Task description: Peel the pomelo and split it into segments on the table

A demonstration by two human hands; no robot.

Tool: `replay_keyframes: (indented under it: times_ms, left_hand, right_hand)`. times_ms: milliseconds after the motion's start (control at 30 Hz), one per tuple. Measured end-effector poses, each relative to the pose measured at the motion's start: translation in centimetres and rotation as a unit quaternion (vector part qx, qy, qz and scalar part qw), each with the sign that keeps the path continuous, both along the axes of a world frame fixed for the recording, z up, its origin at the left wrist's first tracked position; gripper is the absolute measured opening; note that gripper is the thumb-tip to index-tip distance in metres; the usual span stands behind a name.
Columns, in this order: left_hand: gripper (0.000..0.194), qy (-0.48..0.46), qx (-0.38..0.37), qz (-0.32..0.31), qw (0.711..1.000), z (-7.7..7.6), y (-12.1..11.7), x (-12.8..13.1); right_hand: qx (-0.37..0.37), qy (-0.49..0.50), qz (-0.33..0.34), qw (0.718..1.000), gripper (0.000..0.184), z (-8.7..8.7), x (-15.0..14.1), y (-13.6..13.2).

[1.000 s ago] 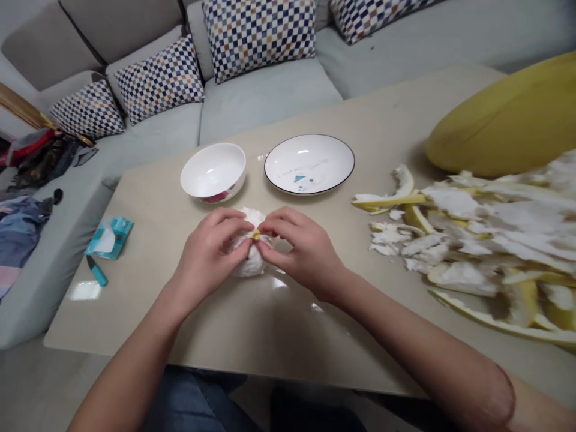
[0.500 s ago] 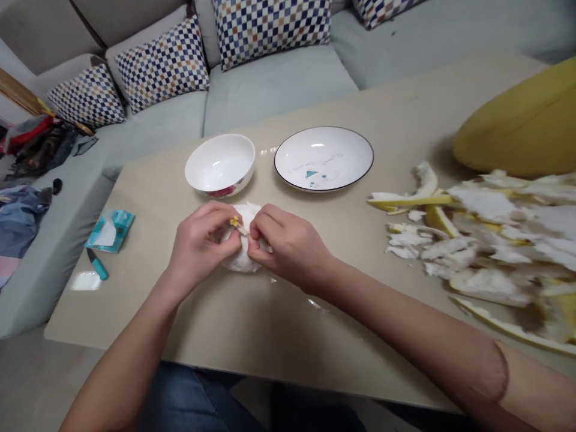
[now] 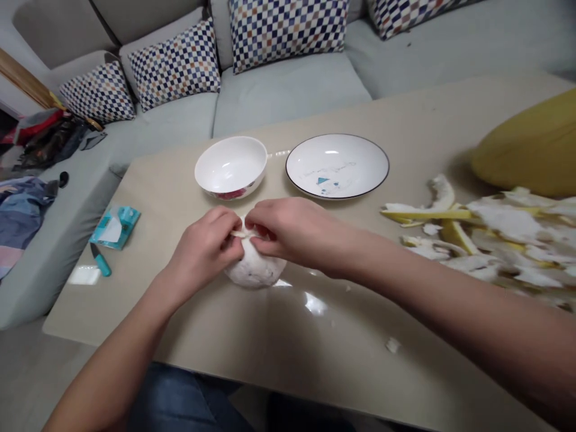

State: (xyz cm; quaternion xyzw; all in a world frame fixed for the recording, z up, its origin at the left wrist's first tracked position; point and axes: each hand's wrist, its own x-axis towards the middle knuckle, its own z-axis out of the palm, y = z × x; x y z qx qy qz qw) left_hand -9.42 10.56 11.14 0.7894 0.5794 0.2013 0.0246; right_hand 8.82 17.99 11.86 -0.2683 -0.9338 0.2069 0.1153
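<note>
A peeled pomelo (image 3: pixel 256 270), its surface covered in white pith, sits on the table under both hands. My left hand (image 3: pixel 204 241) is closed in a pinch at its upper left, with a pale strip of pith (image 3: pixel 243 233) showing between thumb and forefinger. My right hand (image 3: pixel 292 231) comes over the top of the fruit, thumb and bent fingers pinching the pith close to the left fingertips. The fingers hide the pomelo's upper side. Just beyond the hands stand a white bowl (image 3: pixel 229 165) and an oval white plate (image 3: pixel 342 159) with a dark rim.
Yellow-and-white peel pieces (image 3: pixel 499 222) are heaped on the right of the table (image 3: pixel 288 354), before a large yellow pomelo (image 3: pixel 531 147). A tissue pack (image 3: pixel 117 227) and a teal-handled knife (image 3: pixel 101 263) lie at left. A white scrap (image 3: pixel 393 345) is near the right forearm.
My right hand has shifted over the pomelo's top, and the hands are closer together. The yellow bit at the left fingertips no longer shows. The view has shifted slightly.
</note>
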Motion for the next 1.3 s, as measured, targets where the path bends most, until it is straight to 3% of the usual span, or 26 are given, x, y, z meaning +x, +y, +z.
replay_keyframes:
  times_ms: [100,233,300,367,467,633,767,833,1100,1200,1300]
  left_hand:
    - [0.013,-0.026,0.03,0.022,0.999,-0.1,0.2,-0.1]
    - [0.015,-0.133,0.0,0.033,0.991,-0.6,-0.2,-0.7]
    - [0.013,-0.241,-0.033,0.069,0.968,-1.2,-0.7,-0.8]
    - [0.01,-0.355,-0.055,0.112,0.927,-1.9,-1.1,-0.8]
    - [0.01,-0.428,-0.066,0.13,0.892,-2.6,-1.5,-0.8]
    - [0.015,-0.422,-0.081,0.107,0.897,-2.7,-1.4,-1.3]
    - [0.016,-0.418,-0.076,0.116,0.898,-2.7,-1.3,-1.2]
    - [0.019,-0.401,-0.075,0.126,0.904,-2.6,-1.3,-1.0]
    - [0.023,-0.335,-0.055,0.131,0.931,-2.2,-1.3,-0.8]
    - [0.021,-0.364,-0.061,0.124,0.921,-2.5,-1.1,-0.7]
    - [0.02,-0.429,-0.077,0.12,0.892,-3.0,-0.9,-0.6]
  right_hand:
    - [0.019,-0.056,0.01,0.998,0.007,1.3,-1.8,0.5]
    - [0.036,-0.072,0.006,0.997,0.012,0.9,-2.9,0.7]
    - [0.029,-0.043,-0.001,0.999,0.013,0.1,-2.7,0.9]
    - [0.003,-0.001,-0.004,1.0,0.013,-0.5,-2.2,1.1]
    - [-0.055,0.045,0.02,0.997,0.014,-1.0,-1.3,1.5]
    - [-0.066,0.019,0.057,0.996,0.012,0.1,-1.0,1.5]
    - [-0.052,-0.044,0.043,0.997,0.002,1.4,-2.5,1.2]
    - [-0.043,-0.067,0.035,0.996,0.006,1.8,-3.3,1.2]
    - [0.025,-0.074,0.017,0.997,0.008,0.8,-4.5,0.5]
    - [0.019,-0.048,0.024,0.998,0.01,0.4,-4.2,0.6]
    - [0.009,-0.013,0.043,0.999,0.01,0.0,-3.7,0.9]
